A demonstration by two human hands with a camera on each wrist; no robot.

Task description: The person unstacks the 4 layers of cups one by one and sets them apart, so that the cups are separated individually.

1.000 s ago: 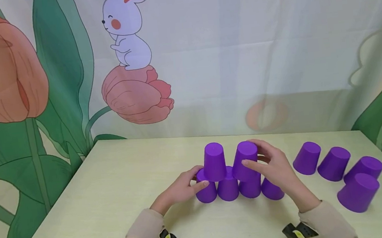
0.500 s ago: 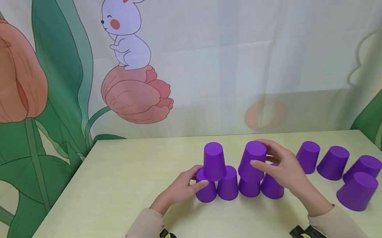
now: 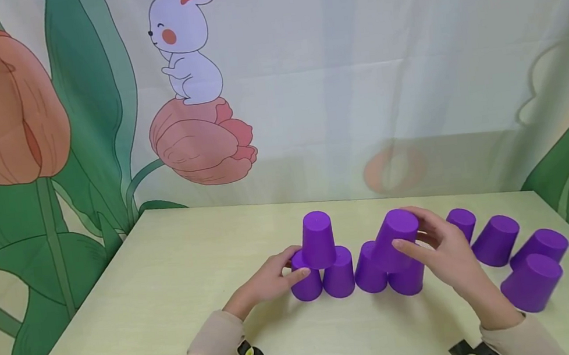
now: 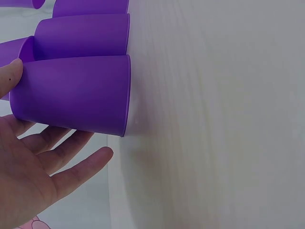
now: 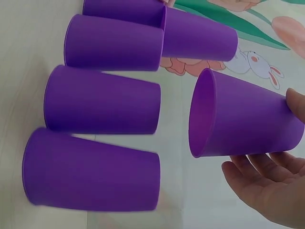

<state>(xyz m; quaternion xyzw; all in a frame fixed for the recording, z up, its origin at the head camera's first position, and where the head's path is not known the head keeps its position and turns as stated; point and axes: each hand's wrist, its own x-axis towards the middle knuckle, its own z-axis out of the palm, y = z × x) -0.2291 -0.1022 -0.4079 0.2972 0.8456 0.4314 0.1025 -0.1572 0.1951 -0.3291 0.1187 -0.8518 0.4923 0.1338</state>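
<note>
Several upside-down purple cups stand in a row on the table. My left hand (image 3: 275, 278) holds the leftmost cup (image 3: 306, 289) of that row, thumb at its near side and fingers behind; the left wrist view shows the thumb (image 4: 10, 76) near its base. Bridging the two left cups is a second-level cup (image 3: 318, 241). My right hand (image 3: 448, 252) grips another purple cup (image 3: 396, 244), mouth down and tilted, above the row's two right cups. The right wrist view shows a gap between this held cup (image 5: 248, 117) and the row's rightmost cup (image 5: 95, 171).
To the right, several more upside-down purple cups (image 3: 533, 285) stand on the pale table (image 3: 135, 300); one is partly hidden by my right hand. A cloth backdrop (image 3: 305, 81) with a rabbit (image 3: 190, 47) and tulips hangs behind the table.
My right hand has carried its cup to the right, from beside the second-level cup to over the row's right end. My left hand has stayed in place.
</note>
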